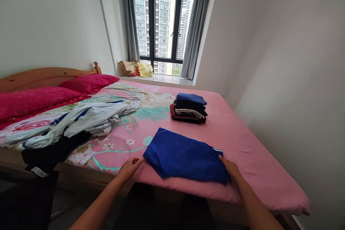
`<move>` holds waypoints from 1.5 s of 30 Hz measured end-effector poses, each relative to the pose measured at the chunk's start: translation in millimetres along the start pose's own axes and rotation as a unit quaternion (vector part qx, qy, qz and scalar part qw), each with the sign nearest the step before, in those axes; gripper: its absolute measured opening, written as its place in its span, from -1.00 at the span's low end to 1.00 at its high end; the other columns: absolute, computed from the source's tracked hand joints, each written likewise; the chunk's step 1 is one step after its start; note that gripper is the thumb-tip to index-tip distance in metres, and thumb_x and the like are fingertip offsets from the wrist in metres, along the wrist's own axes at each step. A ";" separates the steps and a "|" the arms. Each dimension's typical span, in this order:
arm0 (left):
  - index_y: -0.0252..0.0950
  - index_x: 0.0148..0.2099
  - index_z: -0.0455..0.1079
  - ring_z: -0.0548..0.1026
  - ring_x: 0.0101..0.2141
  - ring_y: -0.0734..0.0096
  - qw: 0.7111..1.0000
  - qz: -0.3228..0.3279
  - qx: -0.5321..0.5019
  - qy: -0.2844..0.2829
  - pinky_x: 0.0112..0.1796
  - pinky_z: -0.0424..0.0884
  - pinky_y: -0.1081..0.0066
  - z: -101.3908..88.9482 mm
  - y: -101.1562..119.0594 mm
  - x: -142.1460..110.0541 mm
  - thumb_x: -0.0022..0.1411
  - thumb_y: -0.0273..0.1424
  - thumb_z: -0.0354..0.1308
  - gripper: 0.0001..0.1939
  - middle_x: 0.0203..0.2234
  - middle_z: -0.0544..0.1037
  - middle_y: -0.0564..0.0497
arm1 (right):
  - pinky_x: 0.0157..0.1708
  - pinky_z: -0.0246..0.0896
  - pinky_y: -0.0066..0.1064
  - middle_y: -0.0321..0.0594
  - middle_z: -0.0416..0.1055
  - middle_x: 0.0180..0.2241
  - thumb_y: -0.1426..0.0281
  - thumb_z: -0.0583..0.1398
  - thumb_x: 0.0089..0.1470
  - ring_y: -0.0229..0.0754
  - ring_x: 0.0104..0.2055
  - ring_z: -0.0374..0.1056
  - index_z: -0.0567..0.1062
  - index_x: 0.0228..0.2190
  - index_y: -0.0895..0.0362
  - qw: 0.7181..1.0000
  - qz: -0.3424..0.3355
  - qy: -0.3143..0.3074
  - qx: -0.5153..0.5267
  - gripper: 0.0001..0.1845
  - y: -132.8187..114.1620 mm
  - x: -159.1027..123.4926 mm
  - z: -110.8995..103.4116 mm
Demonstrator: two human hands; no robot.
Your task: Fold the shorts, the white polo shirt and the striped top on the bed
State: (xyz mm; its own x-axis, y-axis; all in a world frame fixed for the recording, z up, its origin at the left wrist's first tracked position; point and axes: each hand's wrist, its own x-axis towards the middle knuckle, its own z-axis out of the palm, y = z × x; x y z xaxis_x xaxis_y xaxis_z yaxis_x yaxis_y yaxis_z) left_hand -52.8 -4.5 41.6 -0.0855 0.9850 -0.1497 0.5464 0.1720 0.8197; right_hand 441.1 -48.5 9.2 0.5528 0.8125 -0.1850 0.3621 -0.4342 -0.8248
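Note:
A folded blue garment [185,156] with a thin white stripe along its far edge lies flat near the front edge of the bed. At its left corner is my left hand [130,168], fingers bent and closed at the cloth's edge. My right hand [231,169] grips the right side, thumb on top and the other fingers mostly hidden. Just beyond the garment stands a stack of folded clothes [188,109], blue on top with black and dark red pieces below.
Crumpled white and blue clothes [91,118] lie on the left, with a black garment [59,151] hanging over the bed's edge. The bed [258,165] has a pink flowered sheet. Red pillows [43,99] rest by the wooden headboard [48,73]. Bags [144,69] sit on the windowsill.

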 end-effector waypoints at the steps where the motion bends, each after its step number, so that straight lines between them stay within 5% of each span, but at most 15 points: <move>1: -0.31 -0.46 0.39 0.50 -0.42 0.18 1.000 -0.014 0.009 -0.011 -0.37 0.36 0.33 3.5 -1.7 3.4 0.01 0.00 0.16 -0.58 -0.58 0.51 -0.03 | -0.24 0.37 -0.28 0.06 0.54 -0.31 0.02 0.14 -0.11 0.07 -0.22 0.47 0.58 -0.35 0.30 1.000 0.008 -0.015 0.005 -0.42 3.7 4.7 0.6; 4: -0.29 -0.52 0.33 0.41 -0.66 0.26 0.998 -0.057 0.019 -0.036 -0.59 0.27 0.36 15.6 3.9 15.9 0.03 0.09 0.04 -0.50 -0.73 0.43 0.00 | -0.15 0.32 -0.29 0.09 0.52 -0.22 0.06 0.12 -0.09 0.04 -0.15 0.44 0.56 -0.26 0.34 0.999 0.017 -0.033 0.007 -0.40 11.4 14.3 3.9; 8: -0.29 -0.37 0.36 0.43 -0.66 0.33 0.998 -0.061 0.008 -0.007 -0.64 0.27 0.43 29.8 16.0 27.9 0.01 -0.02 0.09 -0.61 -0.65 0.47 0.04 | -0.15 0.30 -0.26 0.10 0.52 -0.23 0.07 0.13 -0.10 0.06 -0.16 0.44 0.55 -0.25 0.34 0.999 0.014 -0.030 0.004 -0.40 16.7 19.4 8.0; 15: -0.37 -0.10 0.34 0.51 -0.33 0.19 0.988 0.006 0.014 0.151 -0.28 0.44 0.24 30.4 14.2 19.0 0.00 -0.31 0.07 -0.61 -0.30 0.52 -0.15 | -0.20 0.30 -0.27 0.00 0.54 -0.30 0.10 0.18 -0.13 0.03 -0.21 0.45 0.57 -0.35 0.24 0.999 0.025 -0.022 0.019 -0.53 17.2 24.0 8.3; 17: -0.33 -0.09 0.36 0.49 -0.20 0.19 0.984 0.077 0.011 0.160 -0.14 0.41 0.22 38.2 24.3 12.3 0.05 -0.34 0.00 -0.64 -0.19 0.49 -0.14 | -0.19 0.30 -0.27 0.02 0.54 -0.29 0.07 0.19 -0.14 0.03 -0.20 0.45 0.56 -0.36 0.25 0.999 0.023 -0.021 0.029 -0.51 15.2 23.0 7.9; 22: -0.21 -0.18 0.46 0.47 -0.10 0.33 0.929 0.366 0.045 0.022 0.00 0.37 0.26 94.7 79.1 4.1 0.17 -0.47 -0.12 -0.68 -0.19 0.53 -0.02 | -0.20 0.30 -0.30 0.01 0.54 -0.29 -0.03 0.18 -0.13 0.01 -0.20 0.45 0.56 -0.38 0.24 0.998 0.020 -0.012 0.062 -0.43 10.7 17.0 7.5; 27: -0.19 0.06 0.38 0.34 0.10 0.36 0.867 0.454 0.133 -0.155 0.12 0.26 0.22 172.2 135.2 16.2 0.24 -0.49 -0.19 -0.56 0.04 0.46 -0.01 | -0.26 0.29 -0.34 -0.08 0.55 -0.36 -0.03 0.19 -0.12 -0.02 -0.25 0.45 0.56 -0.41 0.22 0.996 0.008 -0.008 0.093 -0.46 12.5 13.7 7.7; 32: -0.16 0.31 0.00 -0.10 0.28 0.03 0.835 0.405 0.304 -0.214 0.17 -0.27 -0.24 216.8 158.8 43.9 0.22 -0.02 -0.10 -0.32 0.30 0.00 -0.09 | -0.32 0.30 -0.39 -0.13 0.56 -0.38 -0.05 0.20 -0.13 -0.06 -0.28 0.45 0.57 -0.38 0.21 0.991 0.008 -0.010 0.133 -0.45 18.0 15.3 9.6; 35: -0.16 0.34 -0.12 -0.23 0.29 -0.06 0.834 0.366 0.357 -0.206 0.11 -0.44 -0.30 225.5 152.2 61.9 0.06 0.22 -0.13 -0.08 0.32 -0.13 -0.14 | -0.33 0.30 -0.39 -0.15 0.56 -0.40 -0.03 0.22 -0.14 -0.07 -0.30 0.45 0.58 -0.40 0.19 0.986 0.007 -0.010 0.165 -0.48 20.3 17.6 11.5; 40: -0.11 0.35 -0.19 -0.27 0.30 -0.01 0.830 0.378 0.361 -0.192 0.11 -0.52 -0.26 231.2 137.3 72.4 0.02 0.28 -0.21 -0.04 0.33 -0.18 -0.11 | -0.33 0.32 -0.35 -0.14 0.55 -0.40 -0.02 0.25 -0.19 -0.04 -0.30 0.45 0.58 -0.40 0.19 0.979 0.020 -0.019 0.201 -0.48 20.9 18.5 12.0; 45: -0.12 0.35 -0.20 -0.27 0.30 -0.01 0.833 0.376 0.355 -0.197 0.11 -0.55 -0.25 231.6 137.5 68.7 0.03 0.27 -0.22 -0.04 0.33 -0.18 -0.11 | -0.16 0.34 -0.30 -0.12 0.55 -0.26 0.05 0.30 -0.21 -0.02 -0.17 0.44 0.55 -0.24 0.20 0.954 0.009 -0.092 0.285 -0.44 19.5 14.8 7.0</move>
State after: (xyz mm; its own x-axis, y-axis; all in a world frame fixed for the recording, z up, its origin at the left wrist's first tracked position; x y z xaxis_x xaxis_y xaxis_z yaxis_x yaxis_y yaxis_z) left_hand 209.4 84.1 15.9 0.7062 0.7075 -0.0266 0.6899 -0.6792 0.2503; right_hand 451.1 -42.3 -13.3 0.3945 0.8845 -0.2491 -0.1426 -0.2089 -0.9675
